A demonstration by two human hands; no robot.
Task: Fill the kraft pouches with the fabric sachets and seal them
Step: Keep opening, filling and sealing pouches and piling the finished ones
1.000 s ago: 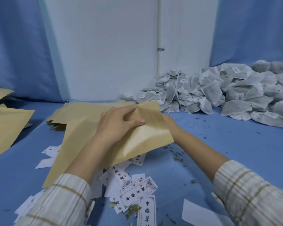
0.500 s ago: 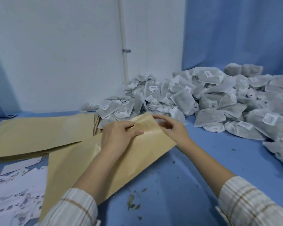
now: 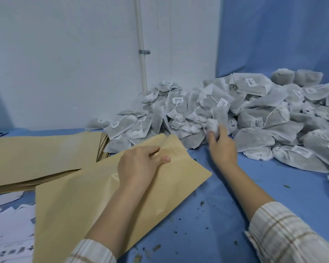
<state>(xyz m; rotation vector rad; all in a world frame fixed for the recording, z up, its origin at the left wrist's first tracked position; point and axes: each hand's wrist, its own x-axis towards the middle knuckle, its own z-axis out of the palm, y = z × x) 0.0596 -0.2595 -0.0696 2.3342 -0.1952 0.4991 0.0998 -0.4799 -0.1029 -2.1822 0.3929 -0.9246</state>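
A large kraft pouch [image 3: 80, 198] lies slanted across the blue table, its mouth toward the sachets. My left hand [image 3: 139, 164] pinches the pouch's upper edge near the mouth, thumb on top. My right hand [image 3: 219, 147] reaches into the heap of grey-white fabric sachets [image 3: 254, 114] and grips the gathered white end of one sachet [image 3: 216, 121] at the front of the pile. The sachets carry small white tags on strings.
A stack of flat kraft pouches [image 3: 42, 149] lies at the left behind the held one. Printed white paper labels [image 3: 8, 234] are scattered at the lower left. Bits of dried herb dot the blue tablecloth [image 3: 226, 215]. A white wall with a pipe [image 3: 141, 54] stands behind.
My right hand left the pouch's mouth and moved right into the sachet pile, closing on a sachet. The view swung right. My left hand kept its hold on the pouch.
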